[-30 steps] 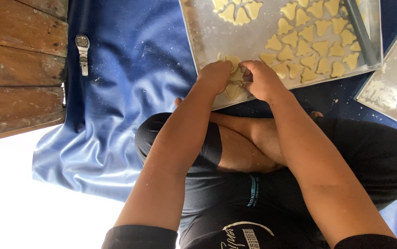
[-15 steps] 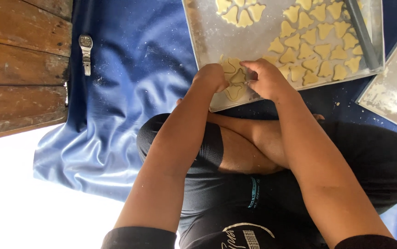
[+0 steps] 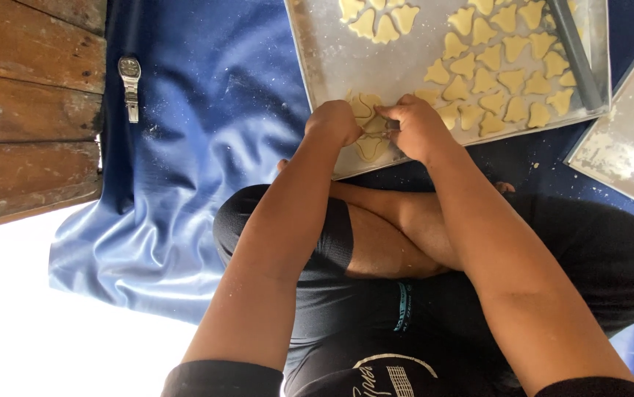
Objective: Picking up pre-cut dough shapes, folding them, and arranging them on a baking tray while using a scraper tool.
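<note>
Hands at near edge of tray [image 3: 332,66], close together. Left hand [image 3: 335,121] curled into loose fist, knuckles up, fingertips down on a dough piece [image 3: 365,110]; firm grip or mere touch cannot be told. Right hand [image 3: 420,129] half closed, thumb and fingers pinched at same dough piece from other side. Second dough shape [image 3: 370,149] flat on tray just below the two hands, at tray's near rim. Rows of dough shapes [image 3: 508,62] laid flat over right part of tray, a smaller cluster [image 3: 376,18] at far edge. Dark rod [image 3: 574,51] along tray's right side. Tray dusted with flour, resting on blue cloth [image 3: 184,169]. Second floured sheet [image 3: 629,140] to right, apart from tray. Wristwatch [image 3: 130,84] on cloth at left, well apart from tray, near wooden boards [image 3: 30,110]. Crossed legs [image 3: 398,235] below forearms.
</note>
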